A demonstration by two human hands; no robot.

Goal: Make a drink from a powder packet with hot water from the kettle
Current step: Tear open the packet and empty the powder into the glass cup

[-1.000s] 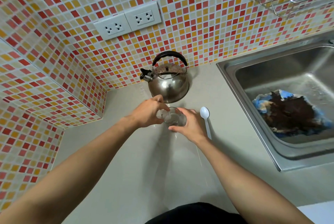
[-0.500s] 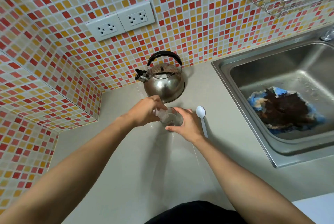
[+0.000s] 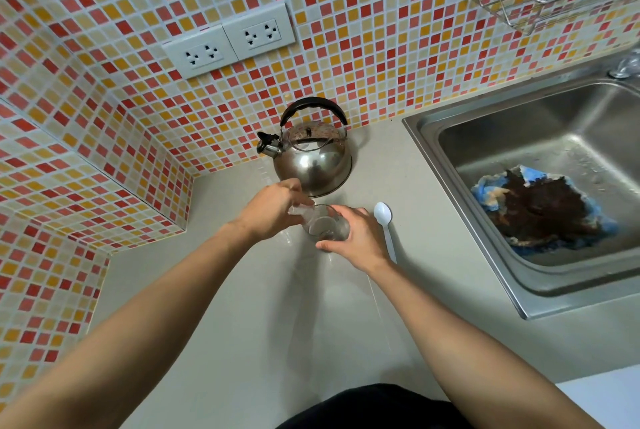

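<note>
Tipping small pale powder packet [image 3: 297, 211] over clear glass cup [image 3: 325, 223] at frame centre; left hand [image 3: 273, 209] pinches packet, right hand [image 3: 356, 238] wraps cup on grey counter [image 3: 242, 307]. Step seems powder emptying. Next: lift steel kettle with black handle [image 3: 311, 155] just above cup, pour carefully. White plastic spoon [image 3: 385, 224] waits right of cup.

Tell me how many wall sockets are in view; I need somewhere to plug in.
2. One wall socket and a second sit side by side on the tiled wall, above and left of the kettle. None looks hidden.
</note>
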